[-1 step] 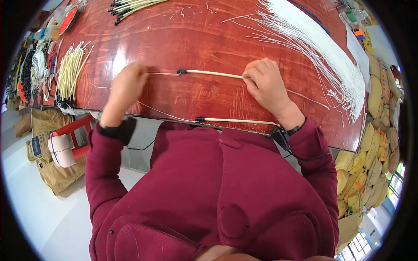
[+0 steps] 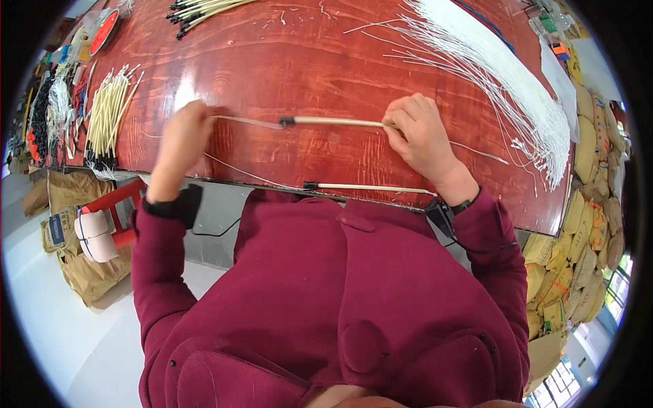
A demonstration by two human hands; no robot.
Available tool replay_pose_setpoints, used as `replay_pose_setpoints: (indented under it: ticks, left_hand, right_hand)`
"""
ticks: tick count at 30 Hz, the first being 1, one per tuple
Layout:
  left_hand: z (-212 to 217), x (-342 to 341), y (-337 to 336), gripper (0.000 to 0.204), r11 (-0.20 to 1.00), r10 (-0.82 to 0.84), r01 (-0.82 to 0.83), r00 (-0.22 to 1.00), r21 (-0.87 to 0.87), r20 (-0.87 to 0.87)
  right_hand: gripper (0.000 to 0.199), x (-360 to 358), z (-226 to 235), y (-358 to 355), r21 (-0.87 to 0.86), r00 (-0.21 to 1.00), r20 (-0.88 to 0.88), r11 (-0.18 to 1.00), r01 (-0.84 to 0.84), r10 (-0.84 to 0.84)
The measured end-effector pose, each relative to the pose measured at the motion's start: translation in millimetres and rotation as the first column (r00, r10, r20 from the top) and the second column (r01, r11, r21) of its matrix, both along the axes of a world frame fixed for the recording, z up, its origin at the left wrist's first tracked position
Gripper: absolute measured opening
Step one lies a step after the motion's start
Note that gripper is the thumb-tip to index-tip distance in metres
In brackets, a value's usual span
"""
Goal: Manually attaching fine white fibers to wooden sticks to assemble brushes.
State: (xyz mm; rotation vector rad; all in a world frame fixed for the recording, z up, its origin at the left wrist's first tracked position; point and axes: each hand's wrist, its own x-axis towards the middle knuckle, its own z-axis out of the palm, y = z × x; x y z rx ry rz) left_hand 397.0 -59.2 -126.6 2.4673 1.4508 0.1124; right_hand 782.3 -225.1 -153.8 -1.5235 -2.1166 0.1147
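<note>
My right hand is closed in a pinch on the right end of a thin cream tube with a black end piece, held level over the table. From that black end a white string runs left to my left hand, whose fingers are closed on it. More thin string shows to the right of my right hand. A second cream tube, also black at its left end, lies along the table's near edge, with its own string trailing left.
The red-brown table carries a bundle of cream tubes at left, another bundle at the far side, and a large spread of white strings at right. A red stool stands below left; stacked sacks are at right.
My left hand has shifted slightly left and nearer to me, the string still in it. The held tube's black end has dipped a little nearer. My right hand has barely moved.
</note>
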Motion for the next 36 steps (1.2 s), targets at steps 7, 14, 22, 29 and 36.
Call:
replay_pose_setpoints:
  ticks: [7,14,22,29,36]
  left_hand:
    - [0,-150,50,0.018,0.932,0.338,-0.246,0.855,0.268,-0.392]
    - [13,34,-13,0.03,0.94,-0.244,0.163,0.934,0.298,0.259]
    - [28,190,-52,0.019,0.504,-0.778,0.799,0.585,-0.329,0.23]
    - [-22,307,9,0.018,0.783,-0.622,0.577,0.716,0.232,0.317]
    - [-39,328,11,0.016,0.8,-0.598,0.567,0.779,0.194,0.19]
  right_hand:
    - [0.024,50,11,-64,-0.246,0.997,-0.073,0.969,0.019,-0.038]
    - [0.027,74,15,-73,-0.282,0.982,-0.153,0.958,0.06,-0.107]
    - [0.046,102,9,-31,-0.16,0.962,-0.019,0.951,0.265,-0.272]
    - [0.05,102,5,-10,-0.086,0.941,-0.004,0.938,0.336,-0.338]
    - [0.051,112,5,-17,-0.077,0.928,0.005,0.925,0.373,-0.373]
